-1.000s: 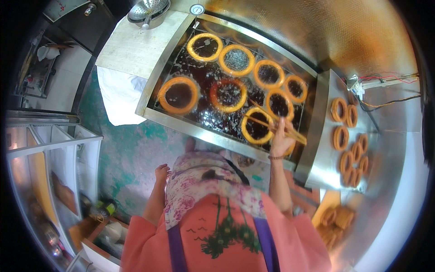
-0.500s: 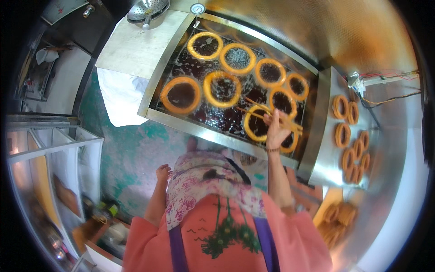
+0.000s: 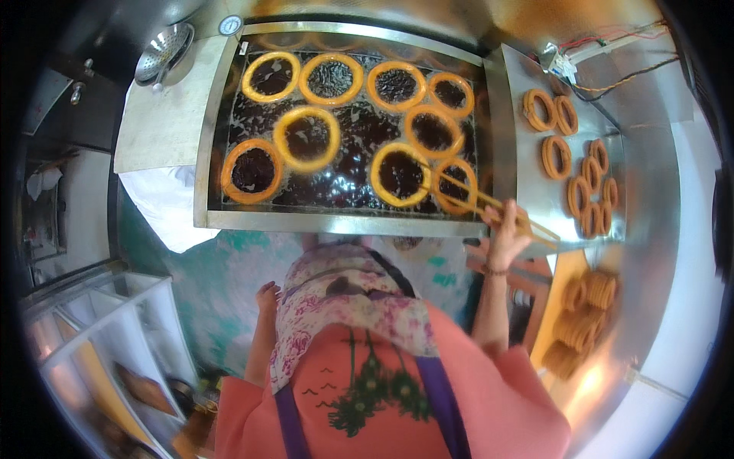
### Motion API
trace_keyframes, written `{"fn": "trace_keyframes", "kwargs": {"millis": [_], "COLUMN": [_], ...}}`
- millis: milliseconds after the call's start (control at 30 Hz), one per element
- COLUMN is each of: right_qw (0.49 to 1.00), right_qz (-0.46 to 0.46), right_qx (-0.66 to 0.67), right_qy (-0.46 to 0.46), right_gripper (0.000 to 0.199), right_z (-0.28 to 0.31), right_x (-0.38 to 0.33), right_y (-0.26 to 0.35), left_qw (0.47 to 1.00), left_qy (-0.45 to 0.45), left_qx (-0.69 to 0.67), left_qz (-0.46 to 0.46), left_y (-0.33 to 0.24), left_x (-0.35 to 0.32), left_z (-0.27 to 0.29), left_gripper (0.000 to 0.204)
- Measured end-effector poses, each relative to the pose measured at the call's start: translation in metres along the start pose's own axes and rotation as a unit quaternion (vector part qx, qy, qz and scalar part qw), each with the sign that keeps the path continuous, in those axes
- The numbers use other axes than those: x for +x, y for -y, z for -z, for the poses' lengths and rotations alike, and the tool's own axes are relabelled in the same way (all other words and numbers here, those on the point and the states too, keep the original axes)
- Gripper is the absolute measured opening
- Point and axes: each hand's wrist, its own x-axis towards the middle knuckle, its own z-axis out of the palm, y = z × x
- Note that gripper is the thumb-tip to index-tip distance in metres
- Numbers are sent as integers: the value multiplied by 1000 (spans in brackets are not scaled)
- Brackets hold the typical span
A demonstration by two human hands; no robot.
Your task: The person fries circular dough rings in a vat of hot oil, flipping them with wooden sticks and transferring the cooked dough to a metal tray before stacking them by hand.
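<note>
My right hand (image 3: 509, 239) is closed around long wooden chopsticks (image 3: 482, 200) at the fryer's front right corner. Their tips reach over a small browned dough ring (image 3: 464, 205), close to a larger golden ring (image 3: 377, 177) on its left; I cannot tell whether they grip either one. Several more dough rings, yellow to orange-brown, float in the dark bubbling oil, among them a yellow ring (image 3: 335, 138) and a browner one (image 3: 228, 174) at the left. Beside my apron hangs my left hand (image 3: 267, 294), holding nothing, fingers loosely bent and partly hidden.
The metal fryer rim (image 3: 329, 222) runs in front of me. Browned rings (image 3: 556, 157) lie on a steel tray (image 3: 527, 200) at the right, above a box of stacked rings (image 3: 579, 321). A perforated strainer (image 3: 164, 55) and a dial thermometer (image 3: 230, 25) are at the back left.
The view has turned, shifting the fryer leftward. My right hand has drawn back from over the oil to the front right corner, taking the chopsticks with it. My left hand still hangs.
</note>
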Motion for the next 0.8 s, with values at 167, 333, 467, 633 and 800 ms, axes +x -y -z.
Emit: {"fn": "trace_keyframes", "kwargs": {"millis": [167, 333, 467, 633, 800], "right_qw": [999, 996, 994, 991, 973], "right_qz": [-7, -35, -70, -98, -185], "right_qx": [40, 55, 70, 91, 135], "right_qy": [11, 64, 49, 11, 9], "right_gripper": [19, 17, 13, 16, 18], "right_z": [-16, -45, -49, -33, -41], "right_x": [-14, -31, -34, -15, 1], "right_y": [-48, -60, -53, -81, -106], "left_qw": [999, 999, 1000, 1000, 1000], "left_qy": [32, 35, 27, 9, 15], "left_qx": [9, 11, 10, 19, -18], "left_qz": [11, -5, -3, 12, -2], "left_y": [-46, -57, -52, -49, -43], "left_x": [-22, -23, -23, -30, -33], "left_z": [-21, -32, -31, -28, -25], "left_gripper": [43, 44, 42, 39, 38]}}
